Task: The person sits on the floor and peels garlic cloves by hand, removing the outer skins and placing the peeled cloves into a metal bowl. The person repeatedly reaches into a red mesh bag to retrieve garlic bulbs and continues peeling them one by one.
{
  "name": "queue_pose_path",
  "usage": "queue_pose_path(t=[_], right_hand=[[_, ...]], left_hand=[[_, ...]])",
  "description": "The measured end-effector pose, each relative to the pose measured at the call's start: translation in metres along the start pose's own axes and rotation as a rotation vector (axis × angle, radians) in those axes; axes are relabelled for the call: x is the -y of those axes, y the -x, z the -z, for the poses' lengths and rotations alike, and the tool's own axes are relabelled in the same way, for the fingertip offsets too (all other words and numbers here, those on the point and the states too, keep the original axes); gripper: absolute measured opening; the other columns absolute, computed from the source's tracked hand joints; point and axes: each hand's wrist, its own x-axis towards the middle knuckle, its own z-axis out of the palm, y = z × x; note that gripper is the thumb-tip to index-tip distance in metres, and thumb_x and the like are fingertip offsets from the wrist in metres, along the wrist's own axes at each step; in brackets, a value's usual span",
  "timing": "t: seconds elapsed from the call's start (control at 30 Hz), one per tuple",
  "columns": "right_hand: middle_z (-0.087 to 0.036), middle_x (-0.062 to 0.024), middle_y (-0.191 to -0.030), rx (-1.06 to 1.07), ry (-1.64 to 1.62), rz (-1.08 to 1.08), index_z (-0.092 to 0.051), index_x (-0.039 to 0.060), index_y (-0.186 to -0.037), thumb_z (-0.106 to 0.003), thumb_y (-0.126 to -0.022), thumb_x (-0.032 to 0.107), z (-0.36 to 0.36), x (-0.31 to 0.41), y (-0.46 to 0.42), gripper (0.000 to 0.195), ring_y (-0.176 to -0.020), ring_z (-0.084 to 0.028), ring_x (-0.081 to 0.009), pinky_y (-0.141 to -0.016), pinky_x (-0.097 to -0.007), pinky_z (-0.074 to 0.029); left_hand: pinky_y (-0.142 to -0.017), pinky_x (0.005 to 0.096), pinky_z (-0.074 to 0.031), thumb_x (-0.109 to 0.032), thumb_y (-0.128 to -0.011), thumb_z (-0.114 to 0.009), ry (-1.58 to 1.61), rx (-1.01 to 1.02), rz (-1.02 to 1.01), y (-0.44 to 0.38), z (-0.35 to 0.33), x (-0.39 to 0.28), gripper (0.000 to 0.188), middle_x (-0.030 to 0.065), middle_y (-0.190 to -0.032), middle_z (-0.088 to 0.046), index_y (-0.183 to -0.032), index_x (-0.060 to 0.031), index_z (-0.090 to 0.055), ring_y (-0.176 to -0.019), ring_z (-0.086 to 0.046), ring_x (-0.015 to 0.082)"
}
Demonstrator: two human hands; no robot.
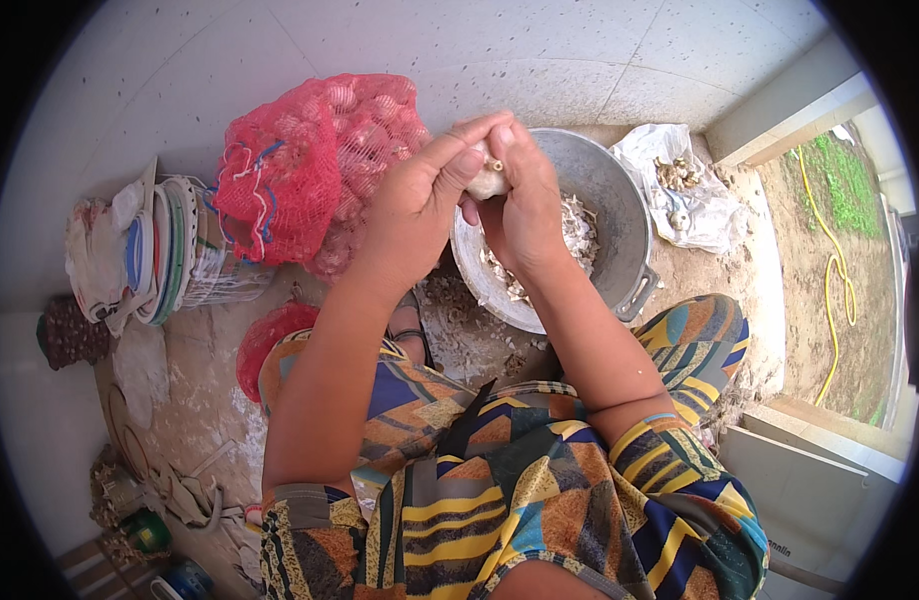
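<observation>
A garlic bulb [489, 180] with its cut stem facing up is held between my left hand [422, 202] and my right hand [531, 195], thumbs and fingers curled round it. Beneath my hands stands a large metal pan [617, 195] with side handles, holding garlic cloves and bits of skin [579, 232]. Left of the pan leans a red mesh sack [377, 127] full of garlic bulbs, its top tied with blue and white cords. To the right of the pan, a white plastic bag [703, 217] lies spread out with brownish garlic pieces [677, 174] on it.
Stacked buckets and lids [171, 247] stand at the left by the tiled wall [549, 82]. A smaller red mesh bag [272, 345] lies by my left knee. Garlic scraps litter the floor [467, 345]. A yellow hose [834, 262] runs over the ground outside at the right.
</observation>
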Motion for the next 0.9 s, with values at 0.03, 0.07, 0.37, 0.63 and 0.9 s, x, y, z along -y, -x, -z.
queue_pose_path(t=[0.03,0.07,0.37,0.63,0.9], right_hand=[[-0.06,-0.0099,-0.097,-0.047,0.004,0.008,-0.055,0.0036,-0.109,-0.042,-0.103,0.042,0.001,-0.004,-0.002,0.041,-0.076,-0.059,-0.0149,-0.057,-0.0277,-0.048],[-0.06,-0.0108,-0.098,-0.095,0.008,0.017,-0.055,0.0037,-0.109,-0.04,-0.104,0.04,0.002,-0.006,-0.003,0.039,-0.077,-0.06,-0.0159,-0.058,-0.0285,-0.049],[-0.067,-0.0136,-0.098,-0.074,-0.311,-0.092,-0.055,0.0034,-0.1,-0.04,-0.105,0.041,0.011,0.0,-0.013,0.041,-0.075,-0.061,-0.0156,-0.052,-0.0255,-0.046],[-0.067,-0.0102,-0.094,0.054,0.05,0.034,-0.055,0.0035,-0.102,-0.056,-0.099,0.022,-0.003,0.018,-0.007,0.019,-0.082,-0.062,-0.0153,-0.072,-0.0253,-0.05],[-0.066,-0.0107,-0.103,0.01,-0.321,0.022,-0.058,0.0033,-0.105,-0.059,-0.098,0.03,0.019,0.002,-0.014,0.027,-0.09,-0.063,-0.0184,-0.08,-0.0324,-0.054]], left_hand=[[-0.103,0.029,-0.041,-0.031,-0.101,-0.055,0.017,0.003,-0.014,0.0,-0.002,0.003,0.049,0.0055,-0.142,-0.052,-0.14,-0.0026,-0.051,-0.122,-0.052,0.0149],[-0.103,0.0293,-0.041,-0.028,-0.1,-0.057,-0.01,0.021,-0.061,0.0,-0.004,0.003,0.05,0.0061,-0.142,-0.051,-0.141,-0.0028,-0.049,-0.121,-0.053,0.0153],[-0.09,0.0294,-0.052,0.002,-0.089,-0.067,0.24,-0.068,-0.128,0.002,-0.011,0.012,0.054,0.0136,-0.125,-0.054,-0.134,-0.0026,-0.038,-0.112,-0.057,0.0182],[-0.085,0.0291,-0.055,0.009,-0.083,-0.068,0.373,-0.16,-0.014,0.0,0.002,0.005,0.045,0.0146,-0.108,-0.065,-0.121,0.0006,-0.044,-0.096,-0.065,0.0167],[-0.084,0.0276,-0.055,0.002,-0.084,-0.072,0.134,-0.114,-0.013,0.0,-0.001,0.009,0.048,0.0142,-0.108,-0.068,-0.125,0.001,-0.046,-0.097,-0.066,0.0165]])
